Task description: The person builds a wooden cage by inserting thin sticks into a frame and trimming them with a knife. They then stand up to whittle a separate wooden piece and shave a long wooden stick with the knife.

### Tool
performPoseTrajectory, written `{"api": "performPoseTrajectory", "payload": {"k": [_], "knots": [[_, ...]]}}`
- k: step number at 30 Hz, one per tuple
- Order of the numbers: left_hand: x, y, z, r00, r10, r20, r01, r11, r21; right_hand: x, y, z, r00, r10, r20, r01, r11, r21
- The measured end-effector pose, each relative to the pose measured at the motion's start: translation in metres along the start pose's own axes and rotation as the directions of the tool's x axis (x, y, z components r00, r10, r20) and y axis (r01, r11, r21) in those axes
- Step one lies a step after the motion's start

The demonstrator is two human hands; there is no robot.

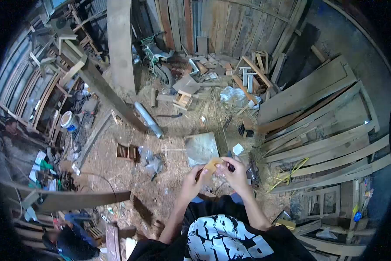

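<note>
In front of my chest, both hands are closed on a small flat yellowish-tan piece. My left hand (193,182) grips its left side with the thumb on top. At its right end, my right hand (236,175) pinches the tan piece (212,165) between thumb and fingers. Something dark shows beside the right fingers, and I cannot tell whether they hold it. Just beyond the hands, a square greyish board (202,148) lies on the floor, partly overlapped by them in this view.
Sawdust covers the floor. A small slatted wooden piece (128,152), a plastic bag (153,162) and a grey pipe (148,120) lie ahead to the left. Long planks (321,150) lean at right. Another person (71,239) is low at lower left, beyond a beam (82,200).
</note>
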State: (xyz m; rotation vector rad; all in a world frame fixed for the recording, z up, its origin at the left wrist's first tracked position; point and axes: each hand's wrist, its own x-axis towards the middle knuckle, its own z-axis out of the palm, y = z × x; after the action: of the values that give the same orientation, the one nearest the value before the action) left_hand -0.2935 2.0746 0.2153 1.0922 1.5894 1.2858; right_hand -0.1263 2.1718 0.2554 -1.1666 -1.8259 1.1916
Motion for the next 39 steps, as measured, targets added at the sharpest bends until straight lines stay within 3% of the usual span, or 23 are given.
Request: {"api": "performPoseTrajectory", "payload": {"k": [1,3,4,7,11,13,15,16,17,19,20,21,23,24,28,30,31,32,33,34,35,37,39], "knots": [[0.011,0.021,-0.023,0.996,-0.081,0.026,0.083,0.996,-0.043,0.012,-0.006,0.016,1.0,-0.004,-0.018,0.004,1.0,-0.001],[0.034,0.026,-0.059,0.998,-0.052,0.036,0.052,0.999,-0.009,0.029,-0.02,0.043,0.997,-0.054,-0.061,0.057,0.997,0.054],[0.046,0.028,-0.073,0.999,-0.027,0.03,0.026,1.0,0.014,0.038,-0.029,0.049,0.986,-0.158,-0.059,0.151,0.983,-0.106],[0.069,0.044,-0.099,0.996,-0.021,0.082,0.024,0.999,-0.04,0.058,-0.063,0.063,0.995,-0.077,-0.059,0.072,0.994,-0.082],[0.09,0.044,-0.111,0.982,0.152,0.115,-0.145,0.987,-0.066,0.081,-0.083,0.067,0.987,-0.11,-0.115,0.105,0.993,-0.055],[0.1,0.051,-0.118,0.969,0.172,0.18,-0.143,0.976,-0.162,0.096,-0.077,0.069,0.974,-0.163,-0.157,0.162,0.987,-0.021],[0.115,0.057,-0.126,0.873,0.088,0.48,-0.08,0.996,-0.037,0.112,-0.066,0.071,0.976,-0.189,-0.11,0.188,0.982,-0.02],[0.125,0.047,-0.13,0.834,-0.094,0.544,0.137,0.99,-0.039,0.121,-0.061,0.073,0.985,-0.123,-0.123,0.123,0.992,-0.006],[0.134,0.044,-0.13,0.833,-0.098,0.544,0.139,0.99,-0.035,0.13,-0.053,0.076,0.985,-0.121,-0.124,0.121,0.993,-0.001],[0.152,0.041,-0.125,0.884,0.051,0.465,0.028,0.986,-0.162,0.154,-0.043,0.075,0.987,-0.102,-0.122,0.101,0.995,-0.016],[0.159,0.043,-0.119,0.936,0.135,0.326,-0.094,0.986,-0.139,0.167,-0.039,0.075,0.979,-0.146,-0.145,0.146,0.989,-0.007],[0.171,0.036,-0.117,0.932,0.138,0.335,-0.097,0.986,-0.135,0.178,-0.038,0.074,0.977,-0.145,-0.156,0.146,0.989,-0.005],[0.201,0.016,-0.112,0.982,0.023,0.188,-0.013,0.999,-0.053,0.207,-0.036,0.066,0.988,-0.074,-0.135,0.08,0.996,0.04],[0.218,0.032,-0.118,0.985,0.047,0.166,-0.101,0.938,0.332,0.226,-0.029,0.062,0.989,-0.086,-0.123,0.093,0.994,0.051],[0.294,0.027,-0.084,0.999,0.041,0.018,-0.044,0.981,0.189,0.309,-0.001,0.043,0.968,-0.209,-0.136,0.211,0.977,0.002],[0.342,0.008,-0.066,0.992,0.124,-0.007,-0.118,0.959,0.259,0.356,0.028,0.029,0.999,-0.008,-0.036,0.013,0.993,0.12],[0.368,-0.004,-0.053,0.98,0.199,-0.005,-0.186,0.925,0.331,0.383,0.044,0.026,0.997,-0.06,-0.055,0.067,0.99,0.123],[0.393,-0.022,-0.034,0.989,0.115,-0.09,-0.107,0.99,0.087,0.41,0.067,0.022,0.987,-0.139,-0.08,0.149,0.979,0.139],[0.421,-0.017,-0.017,0.987,0.106,-0.12,-0.095,0.991,0.093,0.44,0.091,0.019,0.972,-0.212,-0.104,0.227,0.961,0.158],[0.441,-0.006,-0.006,0.989,0.072,-0.133,-0.04,0.971,0.235,0.464,0.097,0.008,0.995,-0.094,-0.017,0.095,0.988,0.12],[0.45,0.006,0.004,0.991,0.02,-0.131,0.03,0.928,0.371,0.478,0.103,-0.006,0.997,-0.074,-0.001,0.073,0.983,0.167],[0.486,0.02,0.025,0.989,-0.002,-0.151,0.056,0.934,0.352,0.512,0.123,-0.03,0.991,-0.134,0.008,0.132,0.986,0.097],[0.508,0.027,0.038,0.972,0.161,-0.168,-0.089,0.924,0.372,0.542,0.133,-0.049,0.994,-0.096,0.048,0.093,0.994,0.059]]}}
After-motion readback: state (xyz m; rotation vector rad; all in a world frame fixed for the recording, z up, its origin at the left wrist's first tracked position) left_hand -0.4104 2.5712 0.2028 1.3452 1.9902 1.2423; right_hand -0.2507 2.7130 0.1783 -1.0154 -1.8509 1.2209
